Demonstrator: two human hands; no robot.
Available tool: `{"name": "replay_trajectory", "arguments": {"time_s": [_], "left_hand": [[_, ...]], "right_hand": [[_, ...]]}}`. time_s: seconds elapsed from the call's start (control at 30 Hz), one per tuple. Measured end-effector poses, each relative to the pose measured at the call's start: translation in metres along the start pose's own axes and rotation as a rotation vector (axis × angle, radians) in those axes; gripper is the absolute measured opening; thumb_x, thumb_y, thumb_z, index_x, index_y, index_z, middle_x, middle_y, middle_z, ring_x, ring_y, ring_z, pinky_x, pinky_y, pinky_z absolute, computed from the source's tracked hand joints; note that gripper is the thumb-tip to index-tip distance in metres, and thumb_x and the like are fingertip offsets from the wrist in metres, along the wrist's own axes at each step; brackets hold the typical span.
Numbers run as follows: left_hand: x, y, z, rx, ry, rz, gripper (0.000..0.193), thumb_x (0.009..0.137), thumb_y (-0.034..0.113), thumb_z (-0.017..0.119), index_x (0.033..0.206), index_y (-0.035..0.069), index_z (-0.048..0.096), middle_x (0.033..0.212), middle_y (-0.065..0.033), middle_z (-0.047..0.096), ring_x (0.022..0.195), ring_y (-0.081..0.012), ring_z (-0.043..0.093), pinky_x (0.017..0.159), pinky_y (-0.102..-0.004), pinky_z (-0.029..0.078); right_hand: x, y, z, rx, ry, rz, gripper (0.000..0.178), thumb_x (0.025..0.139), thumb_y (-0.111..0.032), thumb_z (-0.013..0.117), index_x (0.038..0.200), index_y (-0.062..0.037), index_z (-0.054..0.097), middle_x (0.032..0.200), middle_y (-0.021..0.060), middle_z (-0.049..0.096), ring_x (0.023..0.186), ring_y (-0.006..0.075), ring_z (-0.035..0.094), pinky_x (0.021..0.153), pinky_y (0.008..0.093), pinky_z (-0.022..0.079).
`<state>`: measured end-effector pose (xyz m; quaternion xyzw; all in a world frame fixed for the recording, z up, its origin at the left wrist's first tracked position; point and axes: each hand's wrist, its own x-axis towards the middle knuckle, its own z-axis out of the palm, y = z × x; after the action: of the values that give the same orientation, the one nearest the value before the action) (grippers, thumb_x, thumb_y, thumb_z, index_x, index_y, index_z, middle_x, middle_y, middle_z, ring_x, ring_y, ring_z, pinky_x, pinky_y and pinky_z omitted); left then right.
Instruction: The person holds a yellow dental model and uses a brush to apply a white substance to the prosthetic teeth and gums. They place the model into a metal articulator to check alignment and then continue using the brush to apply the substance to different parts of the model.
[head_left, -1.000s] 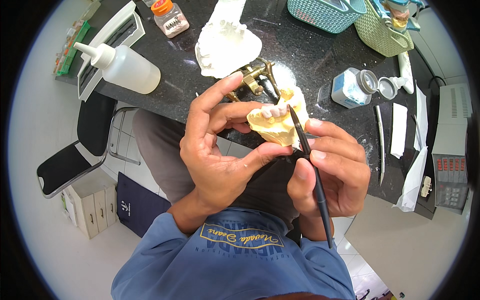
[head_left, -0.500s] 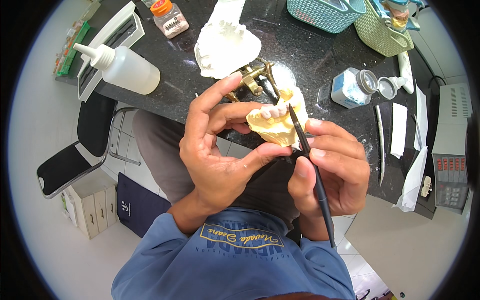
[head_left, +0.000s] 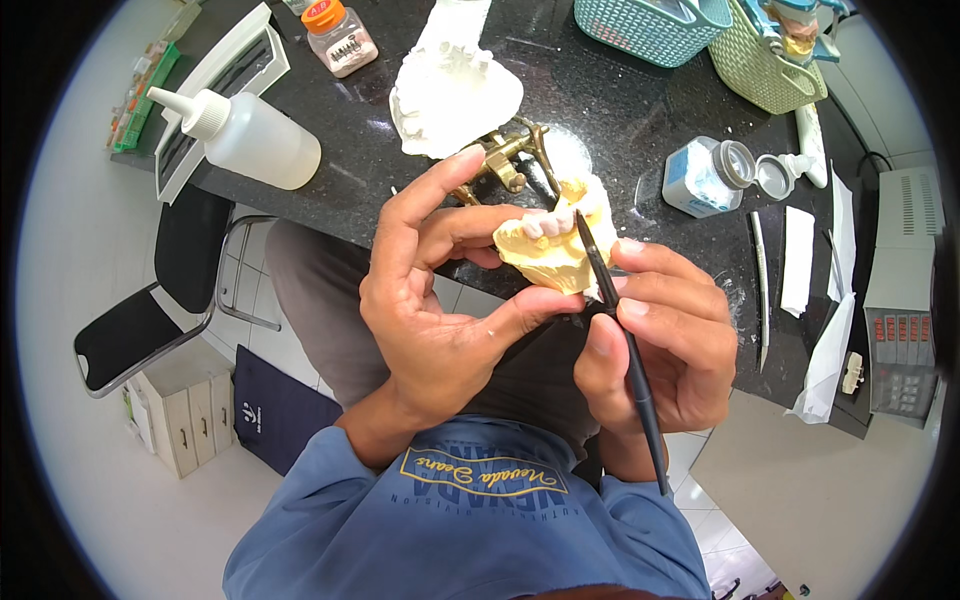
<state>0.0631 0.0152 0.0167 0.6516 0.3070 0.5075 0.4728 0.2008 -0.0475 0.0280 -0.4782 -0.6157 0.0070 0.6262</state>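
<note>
My left hand (head_left: 425,300) is closed on a yellow plaster dental model (head_left: 545,262), gripping its edge between thumb and fingers. A row of whitish-pink teeth (head_left: 548,224) sits along the model's top. In my right hand (head_left: 670,340) is a slim black brush (head_left: 632,365), held like a pen. Its dark tip rests at or very near the right end of the tooth row; exact contact I cannot tell. A brass articulator (head_left: 505,160) lies on the dark counter just beyond the model, partly hidden by my left fingers.
A white plaster cast (head_left: 455,100) lies at the back. The squeeze bottle (head_left: 262,140) and an orange-capped jar (head_left: 340,40) stand left. To the right are an open powder jar (head_left: 705,178), a metal tool (head_left: 762,290) and white paper (head_left: 828,360). Baskets (head_left: 650,30) stand far right.
The brush tip has shifted very slightly left and up along the teeth, with my right hand moving a little. My left hand and the model stay almost still.
</note>
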Motion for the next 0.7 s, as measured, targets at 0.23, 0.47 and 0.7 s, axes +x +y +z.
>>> {"name": "replay_trajectory", "arguments": {"time_s": [0.23,0.47,0.7], "left_hand": [[-0.0002,-0.0001,-0.0002,0.013,-0.004,0.000,0.093,0.063,0.023,0.087,0.135,-0.004,0.034,0.101,-0.0134,0.065,0.099,-0.0200,0.064,0.088,-0.0289,0.051],[-0.0007,-0.0012,-0.0002,0.000,0.004,-0.002,0.094,0.063,0.023,0.087,0.135,-0.004,0.034,0.101,-0.0132,0.065,0.099,-0.0201,0.064,0.088,-0.0289,0.051],[-0.0007,0.0001,0.0004,0.001,0.008,-0.003,0.094,0.062,0.023,0.088,0.135,-0.004,0.035,0.100,-0.0123,0.065,0.098,-0.0193,0.064,0.088,-0.0283,0.051]], "right_hand": [[0.0004,0.0003,0.0003,-0.017,-0.011,-0.018,0.021,0.080,-0.006,0.070,0.094,-0.0015,0.055,0.085,0.0143,0.062,0.087,0.0296,0.064,0.080,0.0389,0.055],[0.0011,-0.0006,0.0007,-0.024,-0.006,-0.014,0.021,0.080,-0.006,0.070,0.094,-0.0011,0.055,0.085,0.0146,0.062,0.087,0.0297,0.065,0.080,0.0386,0.055],[0.0010,-0.0002,0.0014,-0.008,0.006,-0.013,0.021,0.080,-0.006,0.070,0.094,-0.0006,0.055,0.085,0.0150,0.062,0.087,0.0295,0.065,0.079,0.0381,0.055]]}}
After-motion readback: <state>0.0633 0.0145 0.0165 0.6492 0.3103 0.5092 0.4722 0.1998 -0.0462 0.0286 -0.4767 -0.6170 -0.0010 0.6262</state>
